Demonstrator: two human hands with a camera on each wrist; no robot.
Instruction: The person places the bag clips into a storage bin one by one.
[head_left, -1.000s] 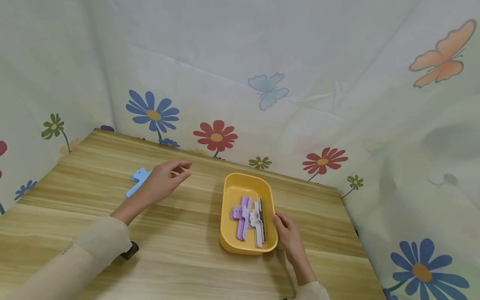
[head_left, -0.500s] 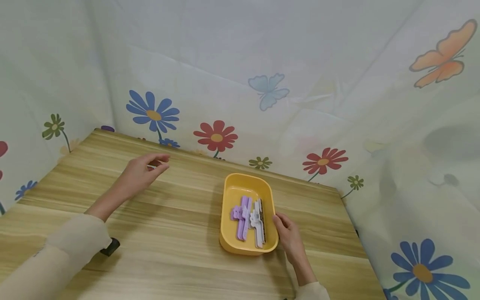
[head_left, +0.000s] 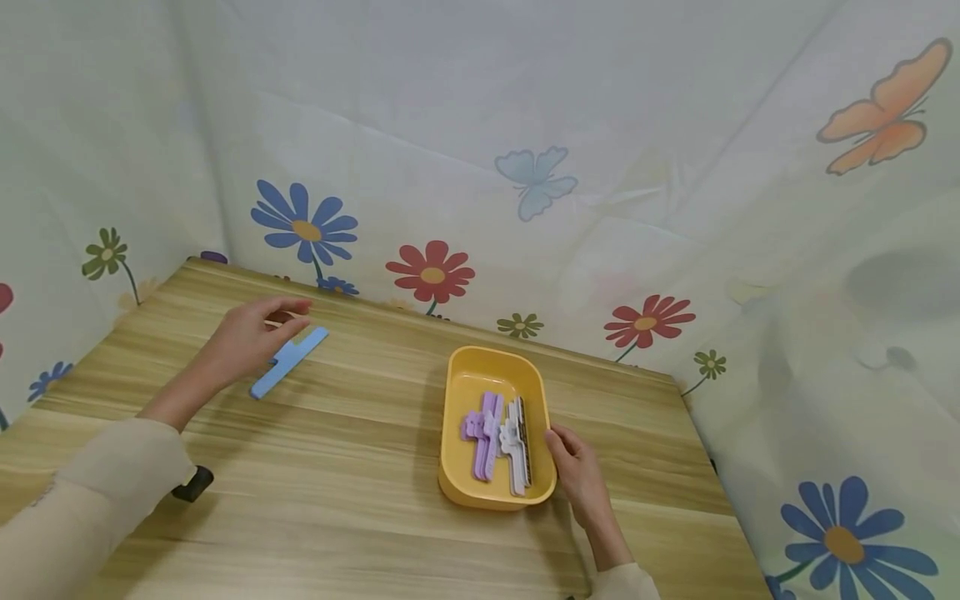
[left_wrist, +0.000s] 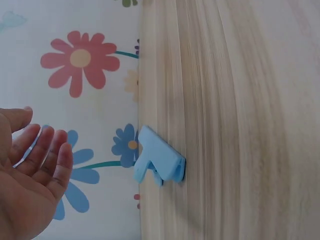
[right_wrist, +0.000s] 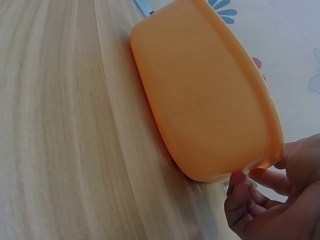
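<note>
My left hand [head_left: 243,337] hovers over the left part of the table, its fingers loosely bent and holding nothing. Partly hidden beneath it lies a light blue bag clip [head_left: 291,362]; in the left wrist view the clip [left_wrist: 161,155] rests on the wood, apart from the fingers. With thumb over the rim and fingers outside, my right hand [head_left: 581,475] grips the right side of a yellow plastic basin [head_left: 461,383]. Purple clips [head_left: 487,437] and white clips [head_left: 513,450] lie inside it, beside a dark-patterned strip [head_left: 524,437] whose kind I cannot tell.
The wood-grain table [head_left: 360,517] ends at the back against a hanging white cloth [head_left: 420,100] printed with flowers and butterflies. The cloth also closes off the left and right sides. A black strap piece [head_left: 193,483] sits under my left cuff.
My left hand has moved left and slightly back, passing over the blue clip, which shows again at its right. My right hand, the basin and its contents have stayed in place.
</note>
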